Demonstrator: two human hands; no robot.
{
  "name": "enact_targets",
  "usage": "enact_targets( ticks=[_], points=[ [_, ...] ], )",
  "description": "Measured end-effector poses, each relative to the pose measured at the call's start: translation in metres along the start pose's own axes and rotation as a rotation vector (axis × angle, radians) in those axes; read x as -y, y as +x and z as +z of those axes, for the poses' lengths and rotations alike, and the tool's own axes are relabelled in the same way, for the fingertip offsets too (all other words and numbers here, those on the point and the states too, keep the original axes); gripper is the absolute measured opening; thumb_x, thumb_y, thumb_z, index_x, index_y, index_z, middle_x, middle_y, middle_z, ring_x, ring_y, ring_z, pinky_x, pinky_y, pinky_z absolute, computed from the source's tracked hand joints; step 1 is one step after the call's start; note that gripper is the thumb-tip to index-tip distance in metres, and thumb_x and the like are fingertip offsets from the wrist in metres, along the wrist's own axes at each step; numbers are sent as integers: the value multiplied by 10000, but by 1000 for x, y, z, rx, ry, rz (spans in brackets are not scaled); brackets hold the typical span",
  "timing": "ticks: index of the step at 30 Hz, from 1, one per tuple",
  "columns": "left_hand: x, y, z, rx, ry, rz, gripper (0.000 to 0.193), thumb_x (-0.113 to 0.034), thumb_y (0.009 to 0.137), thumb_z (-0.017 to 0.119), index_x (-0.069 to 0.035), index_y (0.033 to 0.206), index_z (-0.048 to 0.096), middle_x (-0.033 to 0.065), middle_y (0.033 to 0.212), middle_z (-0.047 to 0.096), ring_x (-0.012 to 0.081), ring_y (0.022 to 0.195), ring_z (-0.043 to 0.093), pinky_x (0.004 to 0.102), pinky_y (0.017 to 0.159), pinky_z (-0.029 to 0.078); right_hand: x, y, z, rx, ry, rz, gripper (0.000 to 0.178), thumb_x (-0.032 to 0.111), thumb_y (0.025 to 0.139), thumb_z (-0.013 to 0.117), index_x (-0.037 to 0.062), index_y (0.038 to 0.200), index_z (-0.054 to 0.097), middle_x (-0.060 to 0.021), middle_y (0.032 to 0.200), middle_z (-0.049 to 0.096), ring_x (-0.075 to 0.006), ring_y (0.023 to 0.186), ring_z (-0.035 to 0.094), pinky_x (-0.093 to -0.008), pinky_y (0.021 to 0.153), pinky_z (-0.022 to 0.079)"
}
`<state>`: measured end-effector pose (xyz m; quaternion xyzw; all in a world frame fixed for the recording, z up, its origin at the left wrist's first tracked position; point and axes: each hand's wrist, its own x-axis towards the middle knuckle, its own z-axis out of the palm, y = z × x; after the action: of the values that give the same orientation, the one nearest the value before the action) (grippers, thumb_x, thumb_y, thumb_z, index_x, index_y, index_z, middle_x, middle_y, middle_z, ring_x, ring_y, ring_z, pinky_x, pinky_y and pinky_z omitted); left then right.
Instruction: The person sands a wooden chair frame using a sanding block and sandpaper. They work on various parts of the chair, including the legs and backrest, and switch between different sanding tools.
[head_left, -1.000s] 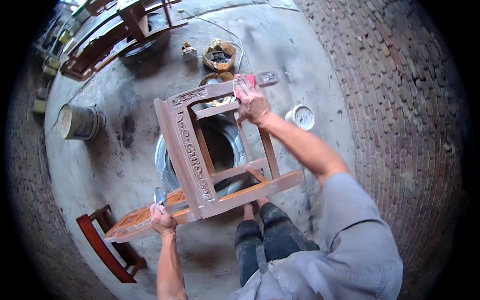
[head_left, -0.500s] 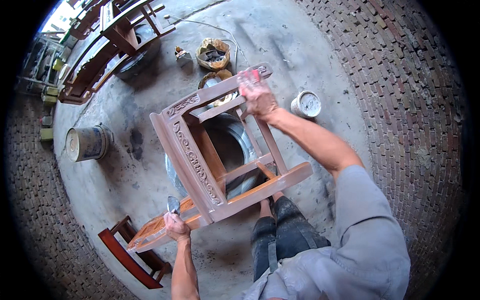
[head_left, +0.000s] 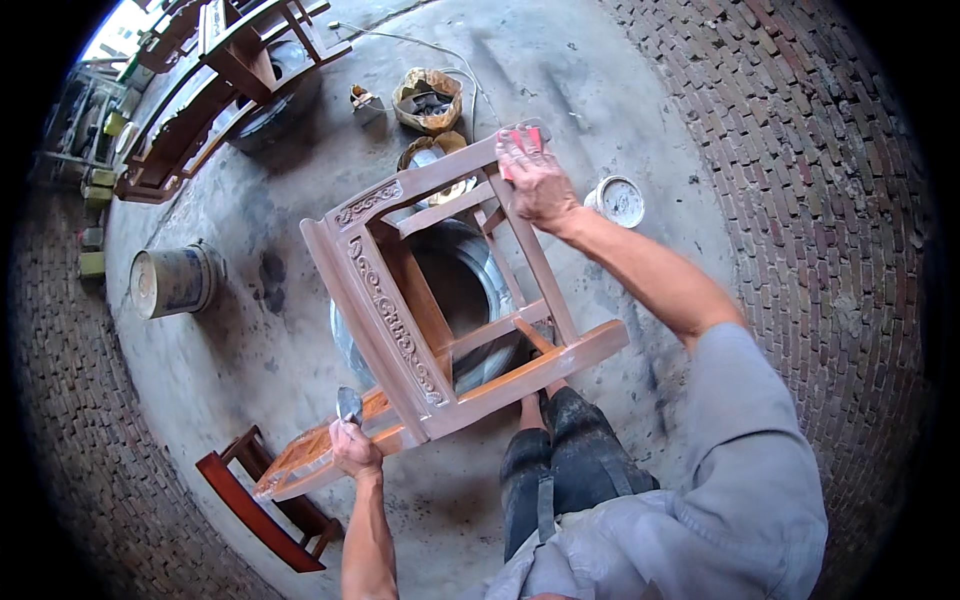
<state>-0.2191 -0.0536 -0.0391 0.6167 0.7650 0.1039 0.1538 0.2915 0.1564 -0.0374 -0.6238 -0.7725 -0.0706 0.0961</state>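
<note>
A carved wooden chair [head_left: 385, 320] lies tipped over on a tyre [head_left: 345, 340], its frame dulled by pale dust or coating and its back panel more orange. My right hand [head_left: 540, 190] presses a red pad [head_left: 530, 140] against the far end of a chair leg, fingers bent over it. Down at the chair back, my left hand [head_left: 357, 450] is closed around a small grey flat tool [head_left: 349, 404] whose tip sticks up past the fingers. That hand also rests against the back's side rail. Its exact kind of tool cannot be made out.
A white tub [head_left: 617, 202] stands right of the chair, a larger bucket [head_left: 175, 282] lies at left. Beyond are a bag of dark pieces [head_left: 428, 100] and a cable [head_left: 430, 52]. More wooden furniture [head_left: 240, 75] fills the far left; a reddish wooden piece [head_left: 255, 515] lies near left.
My right hand and the red pad have slid a little to the right along the leg, onto its end. My left hand stays by the chair back with the grey tool.
</note>
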Motion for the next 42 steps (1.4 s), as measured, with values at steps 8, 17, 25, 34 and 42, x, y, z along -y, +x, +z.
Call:
enact_targets(
  ticks=[8, 17, 25, 34, 42],
  points=[
    [3, 0, 7, 2, 10, 12, 389, -247, 1046, 391, -13, 1003, 698, 160, 1084, 667, 392, 930, 658, 477, 798, 501, -9, -1, 2, -55, 51, -26, 588, 280, 947, 583, -15, 1454, 534, -211, 1551, 488, -404, 1484, 396, -527, 1263, 233],
    [4, 0, 4, -29, -32, 60, 409, -234, 1049, 369, -9, 987, 705, 166, 993, 647, 393, 885, 642, 480, 773, 490, 3, 6, -1, -91, 93, 7, 530, 175, 946, 547, -14, 1440, 547, -218, 1506, 535, -373, 1439, 473, -512, 1262, 243],
    [10, 1, 3, -12, -4, 47, 411, -241, 1048, 362, -23, 990, 706, 163, 999, 646, 397, 906, 637, 479, 780, 487, -55, -20, -29, -79, -68, 132, 539, 116, 937, 552, -49, 1449, 510, -230, 1511, 521, -383, 1463, 433, -507, 1256, 275],
    [5, 1, 1, -1, -23, 25, 399, -243, 1042, 384, 6, 987, 691, 190, 1020, 649, 409, 926, 638, 479, 812, 490, -11, 6, -11, -74, 20, -83, 521, 199, 984, 506, -35, 1449, 524, -214, 1509, 532, -363, 1469, 434, -517, 1266, 234],
    [19, -2, 2, 7, -4, 89, 377, -246, 1044, 416, -30, 1024, 724, 150, 1092, 693, 371, 955, 680, 460, 812, 534, -7, 9, 7, -158, 18, -129, 530, 215, 977, 543, -56, 1434, 536, -238, 1476, 558, -403, 1442, 461, -518, 1252, 262]
  ],
)
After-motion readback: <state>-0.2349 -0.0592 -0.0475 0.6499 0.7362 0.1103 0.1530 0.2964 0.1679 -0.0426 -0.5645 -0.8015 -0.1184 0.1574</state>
